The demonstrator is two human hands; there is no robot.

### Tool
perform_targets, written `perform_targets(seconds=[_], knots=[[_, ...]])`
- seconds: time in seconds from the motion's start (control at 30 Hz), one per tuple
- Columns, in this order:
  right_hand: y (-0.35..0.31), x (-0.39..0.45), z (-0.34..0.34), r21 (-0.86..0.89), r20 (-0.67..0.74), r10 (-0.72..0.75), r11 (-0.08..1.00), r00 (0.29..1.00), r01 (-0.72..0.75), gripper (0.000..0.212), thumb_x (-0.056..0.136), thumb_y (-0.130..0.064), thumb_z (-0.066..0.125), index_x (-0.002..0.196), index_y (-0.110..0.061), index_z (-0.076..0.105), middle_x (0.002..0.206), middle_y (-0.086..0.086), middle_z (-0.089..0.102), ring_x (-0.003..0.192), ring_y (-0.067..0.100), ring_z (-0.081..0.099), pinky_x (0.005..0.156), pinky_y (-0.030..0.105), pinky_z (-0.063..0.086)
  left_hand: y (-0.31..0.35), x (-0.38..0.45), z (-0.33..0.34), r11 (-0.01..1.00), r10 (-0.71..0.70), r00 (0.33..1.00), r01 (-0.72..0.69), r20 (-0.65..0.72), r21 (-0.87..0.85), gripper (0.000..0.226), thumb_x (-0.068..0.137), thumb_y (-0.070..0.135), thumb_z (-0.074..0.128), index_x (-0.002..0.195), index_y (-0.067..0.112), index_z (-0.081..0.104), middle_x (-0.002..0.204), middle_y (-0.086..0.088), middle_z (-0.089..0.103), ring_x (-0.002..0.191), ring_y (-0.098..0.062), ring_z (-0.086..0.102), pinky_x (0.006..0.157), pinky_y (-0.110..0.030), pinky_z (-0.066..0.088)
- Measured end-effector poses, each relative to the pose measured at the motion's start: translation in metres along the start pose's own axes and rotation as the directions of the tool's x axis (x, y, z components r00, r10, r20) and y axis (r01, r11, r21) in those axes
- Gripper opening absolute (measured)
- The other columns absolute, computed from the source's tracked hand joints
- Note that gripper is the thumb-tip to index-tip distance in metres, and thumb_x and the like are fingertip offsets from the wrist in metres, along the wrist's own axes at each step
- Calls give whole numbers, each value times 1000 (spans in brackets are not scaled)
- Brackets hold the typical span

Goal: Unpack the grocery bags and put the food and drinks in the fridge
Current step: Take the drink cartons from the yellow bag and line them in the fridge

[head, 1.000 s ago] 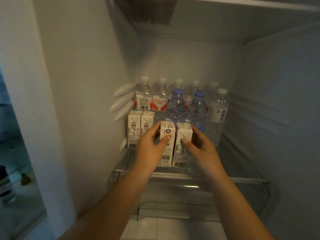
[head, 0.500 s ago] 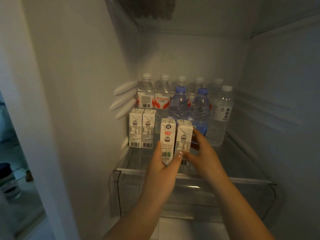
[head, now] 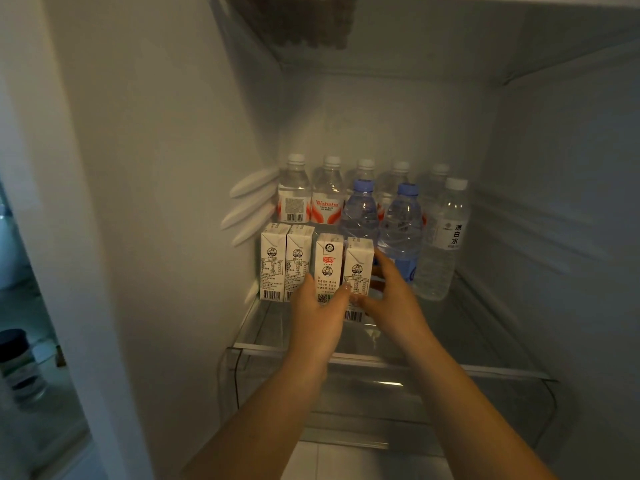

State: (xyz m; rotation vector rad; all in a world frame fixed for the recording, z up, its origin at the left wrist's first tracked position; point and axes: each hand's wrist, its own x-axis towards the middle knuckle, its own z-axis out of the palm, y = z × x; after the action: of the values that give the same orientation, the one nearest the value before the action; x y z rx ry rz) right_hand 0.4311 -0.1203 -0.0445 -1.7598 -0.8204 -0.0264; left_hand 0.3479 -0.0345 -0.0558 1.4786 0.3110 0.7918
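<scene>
Both hands are deep in the fridge, each on one milk carton. The left hand (head: pixel 317 315) curls round the lower front of the carton with the red label (head: pixel 329 268), thumb on its face; the right hand (head: pixel 389 299) holds the plain-fronted carton (head: pixel 358 268) from its right side, fingers reaching behind it. The two cartons touch each other and stand upright on the glass shelf (head: pixel 485 327), or just above it; the hands hide their bases, so I cannot tell which.

Just left of the left hand, two more cartons (head: pixel 285 261) stand side by side against the fridge wall. Beyond the fingertips are two blue-capped bottles (head: pixel 381 226) and a row of white-capped water bottles (head: pixel 311 199), with one taller bottle (head: pixel 446 233) to the right of the right hand.

Judging by this, the drinks are largely stowed and this pair is nearly placed. No grocery bags are in view, so what remains to unpack cannot be told.
</scene>
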Motion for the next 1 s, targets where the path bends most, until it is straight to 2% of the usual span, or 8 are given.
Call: perform_targets(seconds=[0.17, 0.23, 0.3, 0.37, 0.67, 0.83, 0.93, 1.0], knots=[[1, 8, 5, 4, 8, -21, 1000, 1000, 21, 76, 77, 9, 66, 138, -26, 35, 108, -15, 50, 91, -12, 50, 65, 3, 46, -8, 14, 4, 999, 6, 998, -3, -65, 43, 40, 84, 26, 62, 124, 29, 56, 126, -2, 55, 111, -11, 56, 97, -36, 47], [3, 11, 7, -19, -12, -29, 999, 1000, 28, 75, 76, 7, 69, 137, -24, 37, 113, -12, 52, 101, -4, 54, 74, 10, 50, -9, 17, 7, 998, 12, 992, -4, -129, 62, 41, 84, 23, 62, 124, 23, 56, 132, -5, 46, 114, -12, 53, 97, -27, 45], [8, 15, 10, -56, -43, -40, 998, 998, 38, 76, 74, 2, 72, 136, -26, 40, 123, -4, 53, 109, 7, 56, 84, 26, 54, -8, 19, 10, 996, 35, 979, -18, -202, 86, 39, 86, 15, 61, 124, 18, 57, 134, -6, 40, 114, -12, 52, 95, -19, 42], [16, 20, 13, -97, -62, -44, 995, 997, 38, 78, 72, -2, 75, 135, -31, 40, 124, 2, 52, 108, 10, 58, 85, 37, 55, -9, 19, 11, 996, 55, 973, -37, -226, 83, 40, 86, 14, 62, 126, 18, 56, 133, -6, 37, 114, -14, 52, 98, -24, 43], [27, 33, 15, -155, -61, -50, 987, 997, 40, 81, 70, -7, 78, 134, -37, 37, 124, 1, 54, 106, 11, 59, 80, 40, 57, -9, 24, 15, 1000, 1, 960, 1, -280, 6, 57, 85, 14, 64, 137, 19, 41, 136, -4, 34, 123, -16, 43, 95, -24, 41], [25, 32, 14, -128, -45, -38, 991, 998, 32, 87, 72, -2, 75, 139, -37, 32, 126, 4, 52, 108, 12, 59, 85, 38, 56, -8, 23, 12, 1000, 12, 965, -8, -261, 17, 54, 84, 14, 64, 135, 18, 44, 134, -4, 39, 120, -16, 46, 96, -27, 44], [21, 27, 12, -131, -24, -52, 990, 998, 49, 86, 70, -6, 78, 139, -33, 34, 125, 3, 55, 110, 13, 57, 88, 40, 54, -4, 15, 7, 999, 21, 978, -13, -208, 41, 54, 85, 13, 64, 134, 19, 43, 134, 0, 41, 118, -8, 43, 86, -14, 39], [18, 22, 7, -134, -18, -52, 990, 998, 49, 85, 68, -11, 81, 139, -28, 36, 126, 0, 55, 114, 14, 54, 94, 40, 50, -1, 9, -2, 997, 24, 990, -14, -142, 71, 55, 86, 15, 64, 136, 20, 41, 136, 2, 43, 117, -5, 41, 86, -15, 35]])
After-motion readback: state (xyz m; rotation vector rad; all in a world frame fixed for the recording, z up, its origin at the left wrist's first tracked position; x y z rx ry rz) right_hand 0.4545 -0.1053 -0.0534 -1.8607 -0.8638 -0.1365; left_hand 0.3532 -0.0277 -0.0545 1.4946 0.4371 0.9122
